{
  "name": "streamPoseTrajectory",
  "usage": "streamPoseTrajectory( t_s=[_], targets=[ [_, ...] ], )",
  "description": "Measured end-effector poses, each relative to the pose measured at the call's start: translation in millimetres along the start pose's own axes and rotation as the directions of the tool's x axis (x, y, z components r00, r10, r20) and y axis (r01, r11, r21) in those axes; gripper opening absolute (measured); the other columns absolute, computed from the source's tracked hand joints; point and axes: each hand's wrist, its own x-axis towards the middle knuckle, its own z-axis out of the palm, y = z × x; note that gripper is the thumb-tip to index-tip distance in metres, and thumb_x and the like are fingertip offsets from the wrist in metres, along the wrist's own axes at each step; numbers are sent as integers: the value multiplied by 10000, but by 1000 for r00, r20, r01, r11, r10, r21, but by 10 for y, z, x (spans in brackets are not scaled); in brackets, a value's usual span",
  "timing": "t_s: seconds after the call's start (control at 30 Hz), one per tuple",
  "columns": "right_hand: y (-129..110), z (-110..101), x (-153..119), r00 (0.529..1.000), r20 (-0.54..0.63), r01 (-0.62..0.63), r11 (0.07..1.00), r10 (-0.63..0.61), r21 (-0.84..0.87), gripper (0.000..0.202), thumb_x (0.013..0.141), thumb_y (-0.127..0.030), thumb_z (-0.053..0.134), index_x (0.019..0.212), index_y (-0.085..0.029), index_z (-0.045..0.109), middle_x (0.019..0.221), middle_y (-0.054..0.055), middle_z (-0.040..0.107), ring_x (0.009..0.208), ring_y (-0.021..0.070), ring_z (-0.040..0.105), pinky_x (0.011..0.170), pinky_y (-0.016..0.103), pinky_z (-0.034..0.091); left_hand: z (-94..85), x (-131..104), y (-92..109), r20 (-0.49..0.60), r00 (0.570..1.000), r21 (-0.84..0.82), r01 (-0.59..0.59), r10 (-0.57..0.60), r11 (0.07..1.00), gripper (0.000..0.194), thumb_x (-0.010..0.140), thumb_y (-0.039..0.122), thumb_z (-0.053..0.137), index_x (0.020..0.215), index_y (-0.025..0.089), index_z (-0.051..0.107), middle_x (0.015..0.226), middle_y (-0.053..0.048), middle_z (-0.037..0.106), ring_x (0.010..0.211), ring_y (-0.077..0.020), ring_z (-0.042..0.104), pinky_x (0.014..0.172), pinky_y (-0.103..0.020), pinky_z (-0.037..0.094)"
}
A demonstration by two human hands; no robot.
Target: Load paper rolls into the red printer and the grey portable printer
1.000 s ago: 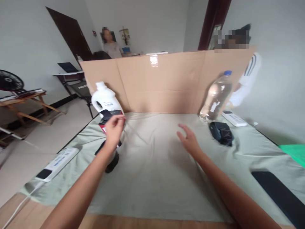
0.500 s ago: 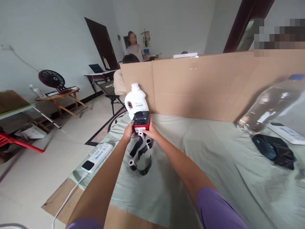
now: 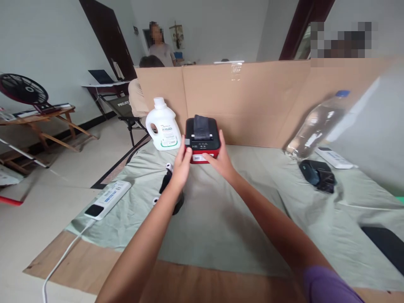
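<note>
A small black and red printer [image 3: 204,145], with a dark strip sticking up from its top, is gripped from both sides. My left hand [image 3: 182,165] wraps its left side, thumb at the front. On the right side, my right hand [image 3: 222,160] holds it, with the thumb across the white label on the red front. To the left of the printer stands a white detergent jug [image 3: 166,132]. Small rolls with dark strips [image 3: 165,181] lie on the green cloth [image 3: 221,219], partly hidden behind my left forearm. Whether the printer touches the cloth I cannot tell.
A cardboard panel [image 3: 233,101] stands along the back. On the left lies a white power strip [image 3: 109,200] with its cord. A large clear bottle [image 3: 318,124] leans at the right, near dark items [image 3: 317,174] and another white strip [image 3: 334,157]. Two people are behind the panel's left end.
Both hands have carried the printer to the right, away from in front of the jug and the rolls. The view has also turned to the right.
</note>
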Motion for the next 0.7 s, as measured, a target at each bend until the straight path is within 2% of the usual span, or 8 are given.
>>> streamPoseTrajectory(
  t_s=[0.07, 0.17, 0.23, 0.3, 0.43, 0.7],
  targets=[
    [-141, -384, -353, 998, -45, -48, 997, 45, -58, 1067, 813, -477, 696, 1588, -203, 15, 1605, 96, 256, 1465, 263, 283, 1191, 410, 267, 261, -338, 160, 127, 991, -23, -46, 49, 999, 633, 953, 516, 496, 1521, 274, 361, 1598, 9, 314, 1501, -222, 216, 1234, -335, 181],
    [-196, -812, -962, 991, -86, -109, 987, 99, -120, 1051, 795, -465, 708, 1584, -205, 65, 1583, 115, 307, 1432, 277, 349, 1181, 440, 292, 561, -878, 172, 265, 964, -97, 18, 8, 995, 671, 956, 489, 497, 1555, 285, 274, 1621, 1, 251, 1503, -225, 208, 1233, -346, 201],
    [-144, -967, -1318, 985, -92, -162, 973, 148, -164, 1055, 780, -470, 721, 1583, -211, 88, 1556, 129, 356, 1394, 293, 407, 1169, 471, 312, 686, -1171, 74, 303, 952, -131, 81, -38, 988, 672, 965, 464, 487, 1564, 278, 246, 1620, -14, 255, 1498, -225, 227, 1233, -355, 212],
    [-61, -1031, -1570, 975, -110, -210, 957, 191, -198, 1034, 788, -470, 712, 1582, -219, 99, 1543, 134, 378, 1379, 302, 427, 1160, 497, 323, 757, -1363, -40, 333, 939, -135, 135, -84, 982, 666, 969, 448, 484, 1564, 272, 244, 1615, -24, 270, 1499, -226, 224, 1237, -368, 206],
    [73, -1027, -1763, 968, -143, -234, 941, 204, -245, 990, 812, -428, 693, 1580, -206, 110, 1558, 146, 348, 1416, 310, 375, 1162, 516, 319, 792, -1483, -172, 374, 918, -128, 195, -135, 972, 670, 966, 454, 486, 1563, 276, 243, 1621, -15, 251, 1501, -234, 213, 1241, -396, 199],
    [177, -1019, -1841, 980, -98, -196, 928, 173, -318, 973, 830, -395, 687, 1580, -202, 96, 1580, 146, 304, 1428, 306, 352, 1173, 511, 306, 757, -1524, -181, 382, 908, -180, 254, -171, 950, 679, 956, 417, 527, 1560, 269, 255, 1624, -1, 230, 1500, -231, 215, 1248, -395, 189]
  ],
)
